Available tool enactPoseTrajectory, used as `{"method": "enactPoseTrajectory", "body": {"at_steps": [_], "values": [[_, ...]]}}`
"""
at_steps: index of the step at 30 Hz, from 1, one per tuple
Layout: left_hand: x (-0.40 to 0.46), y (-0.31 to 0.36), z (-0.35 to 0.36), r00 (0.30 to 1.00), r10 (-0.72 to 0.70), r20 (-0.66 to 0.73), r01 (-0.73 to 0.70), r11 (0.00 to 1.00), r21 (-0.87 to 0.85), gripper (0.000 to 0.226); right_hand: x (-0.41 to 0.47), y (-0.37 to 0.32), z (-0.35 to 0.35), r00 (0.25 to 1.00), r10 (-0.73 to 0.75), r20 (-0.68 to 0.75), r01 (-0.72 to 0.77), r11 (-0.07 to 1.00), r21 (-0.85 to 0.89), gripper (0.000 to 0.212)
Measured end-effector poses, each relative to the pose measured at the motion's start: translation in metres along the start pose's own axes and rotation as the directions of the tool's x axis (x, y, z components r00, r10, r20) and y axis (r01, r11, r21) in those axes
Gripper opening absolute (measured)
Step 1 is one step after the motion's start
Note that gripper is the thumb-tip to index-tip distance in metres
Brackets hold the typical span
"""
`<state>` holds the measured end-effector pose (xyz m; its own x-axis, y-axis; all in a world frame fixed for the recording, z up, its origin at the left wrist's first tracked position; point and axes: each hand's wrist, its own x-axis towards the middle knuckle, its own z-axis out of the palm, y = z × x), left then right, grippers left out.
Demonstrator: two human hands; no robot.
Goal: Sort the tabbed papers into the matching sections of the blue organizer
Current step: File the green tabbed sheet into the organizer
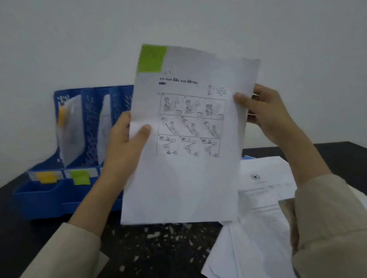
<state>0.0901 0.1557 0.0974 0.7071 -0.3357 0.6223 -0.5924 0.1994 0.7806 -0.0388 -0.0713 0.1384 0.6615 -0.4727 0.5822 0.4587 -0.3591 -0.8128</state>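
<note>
**Head view: green-tabbed sheet up in both hands**

Head camera looks down over a black table (19,233), and a printed sheet (181,172) is held up off the surface, tilted slightly to the right. A green sticky tab (151,58) sits at its top left corner. Below it runs a line of print too blurred to read, then a grid of small cartoon panels.

The left hand (126,148) pinches the sheet's left edge, thumb across the front, fingers behind. The right hand (265,113) grips the right edge the same way, thumb on the face of the paper, fingers curled behind. Both hands are closed on the paper, and a second page edge shows behind the front sheet at the top right. Both arms wear beige sleeves.

Behind the left hand stands the blue organizer (49,196), back against the pale wall. Its front lip carries a yellow label (46,177) on the leftmost section and a green label (81,177) on the next one. A paper with a yellow tab (62,115) stands in the leftmost section; another white sheet (105,128) stands in the second.

On the table at the right lies a loose pile of papers (255,244), partly under the right forearm. Pale flecks (152,235) dot the dark tabletop near the middle.
</note>
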Motion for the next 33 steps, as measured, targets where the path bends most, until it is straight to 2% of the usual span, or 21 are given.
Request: {"method": "enactPoseTrajectory", "body": {"at_steps": [3,6,9,11,16,20,23,27,30,33], "values": [[0.013,0.008,-0.031,0.992,0.045,-0.116,-0.040,0.998,0.047,0.019,0.004,-0.003,0.030,0.994,0.003,0.111,-0.001,1.000,-0.016,0.032],[0.019,0.010,-0.063,0.983,0.067,-0.173,-0.051,0.994,0.095,0.019,0.004,0.001,0.064,0.979,0.029,0.201,-0.015,0.997,-0.069,0.033],[0.023,0.008,-0.096,0.970,0.122,-0.213,-0.053,0.952,0.303,0.014,0.002,0.009,0.097,0.964,0.040,0.261,-0.022,0.997,-0.072,0.038],[0.023,0.008,-0.117,0.958,0.141,-0.250,-0.038,0.926,0.375,0.012,0.002,0.015,0.119,0.954,0.022,0.299,-0.010,0.999,-0.043,0.043],[0.020,0.004,-0.162,0.919,0.208,-0.335,-0.019,0.872,0.490,0.005,-0.001,0.024,0.169,0.928,-0.037,0.371,0.051,0.998,-0.028,0.036],[0.013,0.001,-0.184,0.898,0.198,-0.393,0.034,0.859,0.510,0.006,-0.007,0.031,0.195,0.923,-0.046,0.383,0.054,0.998,-0.012,0.028],[0.011,-0.003,-0.193,0.933,0.080,-0.352,0.107,0.870,0.482,0.009,-0.013,0.037,0.203,0.927,-0.024,0.373,0.024,1.000,0.003,0.029],[0.009,-0.006,-0.192,0.966,-0.217,-0.140,0.256,0.877,0.407,0.007,-0.015,0.040,0.187,0.934,0.080,0.349,-0.065,0.996,-0.055,0.028],[0.010,-0.008,-0.189,0.910,-0.413,-0.038,0.383,0.802,0.457,0.016,-0.012,0.033,0.166,0.887,0.189,0.422,-0.127,0.977,-0.172,0.026],[0.007,-0.010,-0.185,0.825,-0.564,0.041,0.464,0.718,0.519,0.020,-0.011,0.028,0.146,0.854,0.255,0.453,-0.180,0.963,-0.202,0.028]]}}
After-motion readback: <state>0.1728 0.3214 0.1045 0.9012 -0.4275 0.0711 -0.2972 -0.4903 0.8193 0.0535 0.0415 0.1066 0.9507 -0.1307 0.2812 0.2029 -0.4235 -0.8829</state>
